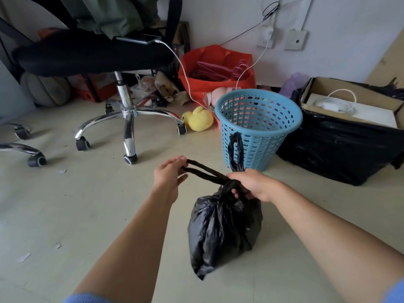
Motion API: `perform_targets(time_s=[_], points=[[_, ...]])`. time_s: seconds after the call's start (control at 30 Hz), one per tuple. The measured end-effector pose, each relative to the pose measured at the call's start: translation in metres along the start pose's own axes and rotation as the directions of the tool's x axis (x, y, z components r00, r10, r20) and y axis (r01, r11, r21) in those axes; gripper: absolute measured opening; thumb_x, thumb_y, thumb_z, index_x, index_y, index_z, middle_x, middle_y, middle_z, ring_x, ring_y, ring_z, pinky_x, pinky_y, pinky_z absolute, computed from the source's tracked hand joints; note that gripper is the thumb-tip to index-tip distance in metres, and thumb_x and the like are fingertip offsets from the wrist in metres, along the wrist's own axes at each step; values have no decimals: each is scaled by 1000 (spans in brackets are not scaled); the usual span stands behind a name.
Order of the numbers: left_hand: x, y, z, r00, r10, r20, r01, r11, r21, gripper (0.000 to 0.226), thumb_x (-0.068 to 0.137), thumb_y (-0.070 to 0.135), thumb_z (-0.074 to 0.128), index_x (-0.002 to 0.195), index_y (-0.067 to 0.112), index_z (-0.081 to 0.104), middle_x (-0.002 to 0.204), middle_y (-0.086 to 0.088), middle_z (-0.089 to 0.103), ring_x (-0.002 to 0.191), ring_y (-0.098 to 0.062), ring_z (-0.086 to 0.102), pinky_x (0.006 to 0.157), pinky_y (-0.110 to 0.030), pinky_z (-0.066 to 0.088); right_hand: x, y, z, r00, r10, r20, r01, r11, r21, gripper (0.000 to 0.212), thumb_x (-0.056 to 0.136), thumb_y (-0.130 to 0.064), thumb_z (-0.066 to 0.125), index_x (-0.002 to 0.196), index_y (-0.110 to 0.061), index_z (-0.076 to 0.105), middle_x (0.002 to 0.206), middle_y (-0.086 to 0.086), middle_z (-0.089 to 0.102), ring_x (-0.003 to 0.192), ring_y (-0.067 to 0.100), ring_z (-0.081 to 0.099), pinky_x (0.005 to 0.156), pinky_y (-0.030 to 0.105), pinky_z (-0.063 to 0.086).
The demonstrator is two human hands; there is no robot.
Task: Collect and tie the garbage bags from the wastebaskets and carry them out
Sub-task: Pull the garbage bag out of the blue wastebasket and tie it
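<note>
I am tying the black garbage bag (223,226). It is sitting on the floor, already out of the blue wastebasket (258,127) behind it. My left hand (169,173) is holding one handle (203,171). My right hand (251,184) is squeezing the bag's neck. I think the knot and the carrying out are still to do.

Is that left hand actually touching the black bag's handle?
Touching. The head view shows the left hand with fingers curled round the stretched handle of the garbage bag.

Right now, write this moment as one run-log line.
step: tying | left hand: pulls handle | right hand: grips bag neck | basket: unlined
</note>
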State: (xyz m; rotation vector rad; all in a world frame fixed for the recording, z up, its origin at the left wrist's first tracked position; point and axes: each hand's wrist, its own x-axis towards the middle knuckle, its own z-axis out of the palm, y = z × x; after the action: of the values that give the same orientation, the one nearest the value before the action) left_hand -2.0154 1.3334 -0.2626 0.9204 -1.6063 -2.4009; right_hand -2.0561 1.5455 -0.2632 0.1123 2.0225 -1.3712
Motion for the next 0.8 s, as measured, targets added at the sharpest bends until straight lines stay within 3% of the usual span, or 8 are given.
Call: perform_targets(time_s=[0.07,0.17,0.3,0.47,0.57,0.67,0.73,0.8], points=[[-5,-12,1,987,-43,156,19,988,154,26,84,15,71,108,7,64,96,-11,67,85,-22,63,80,-36,52,-1,1,-7,998,55,26,-59,986,154,19,96,-29,54,89,-13,62,57,1,61,51,14,56,51,22,44],[-18,-27,9,912,-179,368,-6,893,450,41,78,12,77,116,7,63,100,-10,69,86,-22,65,80,-32,55,-1,2,-14,989,76,124,-110,950,294,30,98,-36,47,88,-18,69,61,-3,60,57,13,56,55,25,43],[-18,-38,18,908,-137,397,-175,736,654,22,78,8,77,99,6,72,82,-9,67,72,-21,61,72,-28,51,2,2,-20,962,-14,271,-88,928,363,34,94,-48,52,98,-21,72,70,-2,61,65,13,56,68,29,40],[-12,-34,15,924,-138,356,-119,782,612,15,82,4,72,97,4,73,84,-16,67,74,-26,62,81,-40,54,-8,-4,-27,933,-100,346,-31,935,354,14,76,-25,71,87,-17,71,78,-1,69,72,13,64,61,25,45],[-13,-32,16,928,-127,351,-127,777,617,14,81,7,73,94,5,74,86,-17,69,76,-28,63,86,-46,54,-10,-6,-24,965,-100,242,37,967,254,12,72,-8,77,79,-17,71,75,-7,70,73,9,63,55,21,43],[-14,-27,20,925,-107,364,-173,735,655,7,81,11,73,88,10,74,78,-11,69,69,-24,63,74,-37,55,-5,-4,-17,988,-150,-38,152,986,61,22,73,3,78,71,-16,66,68,-11,66,72,8,59,49,19,42],[-15,-25,24,915,-103,390,-229,664,712,2,81,13,73,82,15,72,72,-4,66,66,-19,58,68,-28,50,0,-1,-12,953,-251,-168,237,966,-99,26,71,2,79,66,-15,59,62,-5,58,63,13,54,49,25,41],[-16,-25,27,899,-116,423,-271,611,744,5,80,15,74,78,18,71,70,-3,63,67,-19,56,70,-28,47,6,3,-8,895,-376,-239,300,906,-298,29,69,-9,78,61,-17,51,57,-1,52,59,17,48,55,28,37]])
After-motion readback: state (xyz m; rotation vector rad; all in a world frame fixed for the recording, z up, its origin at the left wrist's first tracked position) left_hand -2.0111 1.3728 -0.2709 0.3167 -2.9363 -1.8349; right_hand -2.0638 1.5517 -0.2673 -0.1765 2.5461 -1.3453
